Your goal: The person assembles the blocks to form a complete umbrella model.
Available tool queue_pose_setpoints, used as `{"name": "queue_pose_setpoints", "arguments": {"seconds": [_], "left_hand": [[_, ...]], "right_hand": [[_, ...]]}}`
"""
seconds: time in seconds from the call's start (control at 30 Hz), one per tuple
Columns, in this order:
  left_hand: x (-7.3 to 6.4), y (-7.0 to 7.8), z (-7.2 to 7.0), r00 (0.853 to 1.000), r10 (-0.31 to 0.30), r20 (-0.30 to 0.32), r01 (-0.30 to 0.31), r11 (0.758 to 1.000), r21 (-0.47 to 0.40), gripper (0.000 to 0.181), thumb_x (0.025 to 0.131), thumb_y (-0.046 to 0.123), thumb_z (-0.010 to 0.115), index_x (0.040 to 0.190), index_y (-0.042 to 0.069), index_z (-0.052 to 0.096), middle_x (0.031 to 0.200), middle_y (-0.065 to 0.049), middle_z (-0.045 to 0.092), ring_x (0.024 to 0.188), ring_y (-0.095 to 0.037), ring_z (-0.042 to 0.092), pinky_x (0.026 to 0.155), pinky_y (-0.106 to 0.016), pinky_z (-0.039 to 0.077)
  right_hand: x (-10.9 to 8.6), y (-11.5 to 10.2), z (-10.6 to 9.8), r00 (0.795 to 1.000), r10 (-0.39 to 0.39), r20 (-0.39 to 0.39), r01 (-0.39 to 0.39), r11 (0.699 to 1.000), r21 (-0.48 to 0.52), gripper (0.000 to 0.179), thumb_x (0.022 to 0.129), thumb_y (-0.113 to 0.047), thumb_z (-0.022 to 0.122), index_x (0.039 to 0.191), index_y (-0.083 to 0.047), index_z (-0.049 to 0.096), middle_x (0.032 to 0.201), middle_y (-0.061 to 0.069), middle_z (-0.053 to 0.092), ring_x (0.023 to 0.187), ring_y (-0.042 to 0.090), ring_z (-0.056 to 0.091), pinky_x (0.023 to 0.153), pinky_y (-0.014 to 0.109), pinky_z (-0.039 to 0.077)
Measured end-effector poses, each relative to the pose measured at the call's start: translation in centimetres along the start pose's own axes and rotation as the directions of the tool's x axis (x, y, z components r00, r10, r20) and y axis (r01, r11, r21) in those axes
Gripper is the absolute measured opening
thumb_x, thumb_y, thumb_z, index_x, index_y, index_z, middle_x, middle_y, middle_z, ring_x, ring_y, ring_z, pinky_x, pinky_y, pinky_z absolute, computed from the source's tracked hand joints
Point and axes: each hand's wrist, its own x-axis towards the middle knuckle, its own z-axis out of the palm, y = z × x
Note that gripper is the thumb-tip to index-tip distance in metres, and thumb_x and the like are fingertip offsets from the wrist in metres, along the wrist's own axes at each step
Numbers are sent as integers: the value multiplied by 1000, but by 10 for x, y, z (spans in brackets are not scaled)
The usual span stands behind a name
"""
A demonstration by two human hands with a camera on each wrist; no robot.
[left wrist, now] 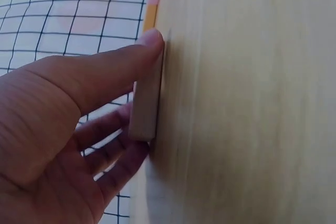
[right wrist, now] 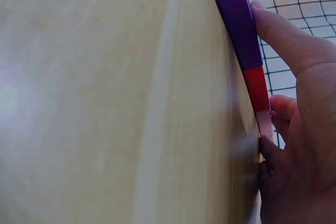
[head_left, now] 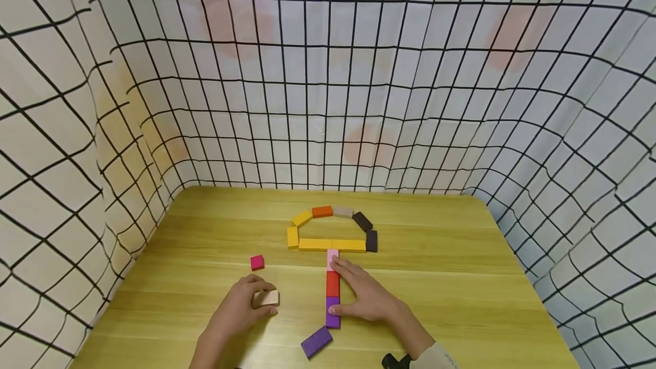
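My left hand [head_left: 240,307] pinches a pale wood-coloured block [head_left: 269,298] between thumb and fingers, low against the table; the left wrist view shows the same block [left wrist: 145,109] from its side. My right hand [head_left: 370,294] lies spread along a straight column of blocks. Its fingertips touch the pink block [head_left: 332,253] at the top, and its thumb rests on the purple block [head_left: 333,319] at the bottom. Between these sits a red block [head_left: 332,284]. Another purple block [head_left: 316,341] lies at a slant below the column, its corner close to it.
Above the column, two yellow blocks [head_left: 316,244] form a straight base. An arch of yellow, orange [head_left: 322,211], pale grey [head_left: 343,212] and dark blocks [head_left: 363,221] curves over it. A small crimson block [head_left: 257,262] lies beyond my left hand. Black wire mesh [head_left: 328,113] borders the wooden table [head_left: 451,278].
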Motion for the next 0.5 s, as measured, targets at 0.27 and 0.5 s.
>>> {"name": "queue_pose_setpoints", "arguments": {"seconds": [0.27, 0.5], "left_hand": [[1, -4, -3, 992, 111, 57, -109, 994, -29, 30, 87, 24, 83, 116, 18, 76, 107, 10, 67, 98, -10, 61, 87, -32, 53], [-2, 1, 0, 970, 199, 136, -187, 978, -94, 32, 93, 28, 77, 124, 20, 74, 116, 9, 66, 106, -12, 61, 92, -33, 54]], "right_hand": [[0, -1, -1, 1000, -1, 2, 1, 1000, 7, 104, 85, -72, 68, 166, -26, 23, 173, -6, 19, 159, 31, 22, 123, 60, 30], [0, -1, 0, 1000, 1, -1, -1, 1000, 0, 104, 84, -73, 68, 166, -26, 24, 173, -5, 20, 159, 32, 22, 123, 60, 30]]}}
